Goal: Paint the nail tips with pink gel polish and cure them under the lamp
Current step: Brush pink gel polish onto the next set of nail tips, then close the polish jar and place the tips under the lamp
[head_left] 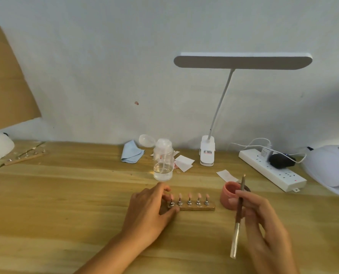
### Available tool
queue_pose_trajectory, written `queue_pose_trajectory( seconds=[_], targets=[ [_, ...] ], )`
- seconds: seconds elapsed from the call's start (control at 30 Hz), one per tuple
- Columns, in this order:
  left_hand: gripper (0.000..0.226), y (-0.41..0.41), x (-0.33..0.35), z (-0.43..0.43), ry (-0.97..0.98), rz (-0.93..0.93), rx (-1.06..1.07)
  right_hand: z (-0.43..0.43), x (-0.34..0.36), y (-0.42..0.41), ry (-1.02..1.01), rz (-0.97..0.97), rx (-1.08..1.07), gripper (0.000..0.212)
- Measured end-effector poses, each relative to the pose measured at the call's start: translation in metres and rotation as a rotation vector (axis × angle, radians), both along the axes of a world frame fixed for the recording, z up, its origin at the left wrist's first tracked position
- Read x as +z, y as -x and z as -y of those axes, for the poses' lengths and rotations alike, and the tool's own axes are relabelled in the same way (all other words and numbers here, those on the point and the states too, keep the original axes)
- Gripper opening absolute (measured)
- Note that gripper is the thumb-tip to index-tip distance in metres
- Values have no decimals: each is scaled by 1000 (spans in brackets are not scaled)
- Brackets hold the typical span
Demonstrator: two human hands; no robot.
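Nail tips (189, 195) have bottle (163, 161) behind, jar (229, 196) beside.

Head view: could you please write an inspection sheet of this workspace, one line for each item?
Surface: wooden table.
Job's things: five pink nail tips on a holder; open pink jar; brush; curing lamp at right edge.
Clutter: clear bottle, blue cloth, paper slips.
Grips: left hand pinches the holder's end; right hand holds the brush.
Cables: white cord into power strip.
Surroundings: white wall, desk lamp, cardboard at left.
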State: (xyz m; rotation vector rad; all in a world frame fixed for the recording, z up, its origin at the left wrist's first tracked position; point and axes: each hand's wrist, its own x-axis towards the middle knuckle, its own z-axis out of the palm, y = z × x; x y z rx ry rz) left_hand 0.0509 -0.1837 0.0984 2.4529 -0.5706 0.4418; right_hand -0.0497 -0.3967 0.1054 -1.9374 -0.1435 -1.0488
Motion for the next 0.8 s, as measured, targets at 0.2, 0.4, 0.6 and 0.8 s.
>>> queue_pose_trajectory(
  seconds=[0.2, 0.4, 0.6, 0.8],
  targets=[
    [36, -4, 1, 1, -97, 48, 90, 22, 16, -9, -339, -95, -94, 25],
    [38, -10, 2, -1, -20, -58, 69, 50, 22, -24, -99, -479, -315, 36],
    [42, 2, 18, -3, 115, 90, 90, 69, 22, -47, 237, -967, -351, 55],
    [41, 43, 25, 54, 91, -165, -228, 81, 24, -61, 184, -956, -238, 43]
  ],
)
